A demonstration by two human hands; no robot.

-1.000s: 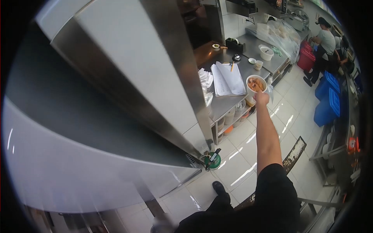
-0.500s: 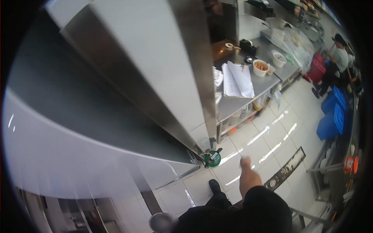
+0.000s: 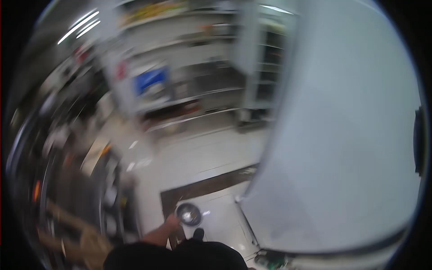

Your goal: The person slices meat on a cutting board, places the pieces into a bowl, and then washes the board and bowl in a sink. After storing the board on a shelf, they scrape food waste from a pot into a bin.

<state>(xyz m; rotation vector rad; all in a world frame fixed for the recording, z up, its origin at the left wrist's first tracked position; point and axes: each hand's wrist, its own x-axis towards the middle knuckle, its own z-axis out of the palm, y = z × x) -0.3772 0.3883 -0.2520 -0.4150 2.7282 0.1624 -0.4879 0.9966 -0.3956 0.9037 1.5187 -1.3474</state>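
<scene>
My left hand (image 3: 172, 221) reaches out low in the head view and is closed on the rim of a round metal bowl (image 3: 189, 214). The bowl hangs over the tiled floor, its hollow facing up toward me. A bright patch shows inside it; whether that is glare or contents I cannot make out. My dark shoe (image 3: 198, 234) is just below the bowl. My right hand is out of sight.
A large white panel (image 3: 342, 135) fills the right side. Ahead stand shelves (image 3: 180, 45) with a blue item (image 3: 150, 80). A blurred work counter (image 3: 76, 193) runs along the left. A dark floor strip (image 3: 211, 183) crosses the tiles.
My view has swung round from the counter with papers to the shelves. The bowl, at the bottom edge before, is now in front of me in my left hand. My right hand has left view.
</scene>
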